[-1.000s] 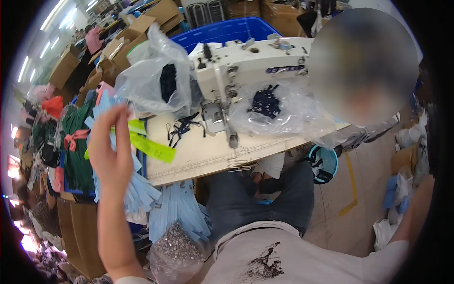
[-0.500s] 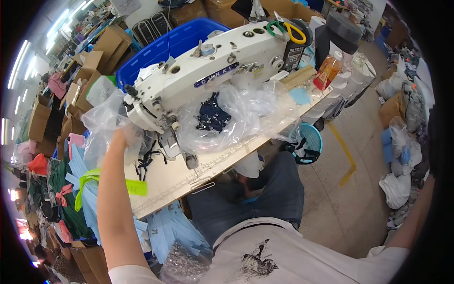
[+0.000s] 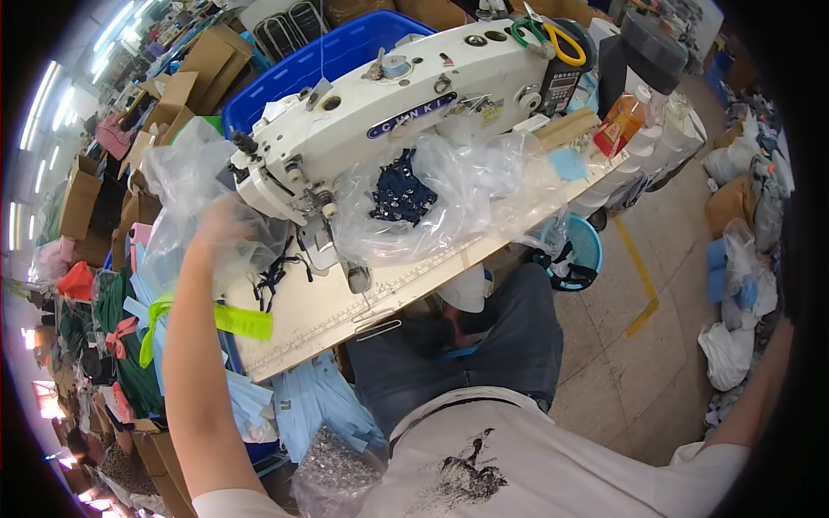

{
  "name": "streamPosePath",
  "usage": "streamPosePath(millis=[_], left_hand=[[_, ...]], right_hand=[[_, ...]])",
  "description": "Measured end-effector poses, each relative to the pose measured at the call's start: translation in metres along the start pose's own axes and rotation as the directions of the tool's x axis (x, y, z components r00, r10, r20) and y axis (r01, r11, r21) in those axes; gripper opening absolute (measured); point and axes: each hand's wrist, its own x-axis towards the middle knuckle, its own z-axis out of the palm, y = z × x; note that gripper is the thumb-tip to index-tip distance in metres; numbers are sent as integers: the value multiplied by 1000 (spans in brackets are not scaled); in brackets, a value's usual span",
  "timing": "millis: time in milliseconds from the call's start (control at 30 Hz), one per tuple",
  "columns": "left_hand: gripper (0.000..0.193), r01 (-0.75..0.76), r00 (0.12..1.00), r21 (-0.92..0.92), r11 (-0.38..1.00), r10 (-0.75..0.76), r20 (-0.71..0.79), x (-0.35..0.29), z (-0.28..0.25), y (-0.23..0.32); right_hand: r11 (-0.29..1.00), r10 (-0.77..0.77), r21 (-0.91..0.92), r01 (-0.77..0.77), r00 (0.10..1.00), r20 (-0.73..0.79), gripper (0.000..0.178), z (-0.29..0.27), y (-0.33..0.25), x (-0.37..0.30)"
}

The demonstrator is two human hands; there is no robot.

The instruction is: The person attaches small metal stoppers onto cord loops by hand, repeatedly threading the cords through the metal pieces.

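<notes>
My left hand is smeared by motion among the folds of a clear plastic bag, left of the head of a white sewing machine. Whether its fingers grip the plastic cannot be made out. Under the machine's arm lies another clear plastic bag, with dark navy pieces dotted with light spots in it. Short black cords are strewn on the pale table near my left wrist. Of my right arm only the upper part shows at the right rim; the hand is out of the picture.
A blue crate stands behind the machine. Scissors with green and yellow handles rest on its top. An orange bottle stands at the table's right end, above a turquoise basket. Light blue fabric strips hang below the table.
My left hand has moved slightly left and up, and the clear bag beside it has spread and lifted. The whole view has shifted a little.
</notes>
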Motion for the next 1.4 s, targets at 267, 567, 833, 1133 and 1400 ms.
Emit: streamPosePath(millis=[267, 567, 833, 1133, 1400], left_hand=[[40, 216, 943, 5, 976, -207, -259, -47, -48, 17], [32, 156, 950, -89, 984, -174, -260, -92, -89, 76], [29, 97, 901, -206, 974, -174, -397, -112, -101, 75], [28, 95, 910, -410, 907, -245, -333, -121, -123, 73], [27, 81, 917, -475, 876, -253, -310, -126, -131, 78]], right_hand=[[998, -64, -24, 64, 998, 19, 11, -5, 10, 5], [993, -107, -54, 108, 994, 23, 12, -8, 15, 12], [988, -124, -87, 125, 992, 17, 12, -6, 12, 18], [981, -151, -127, 150, 989, 5, 13, -5, 10, 21], [972, -178, -159, 174, 984, -13, 13, -4, 12, 21]])
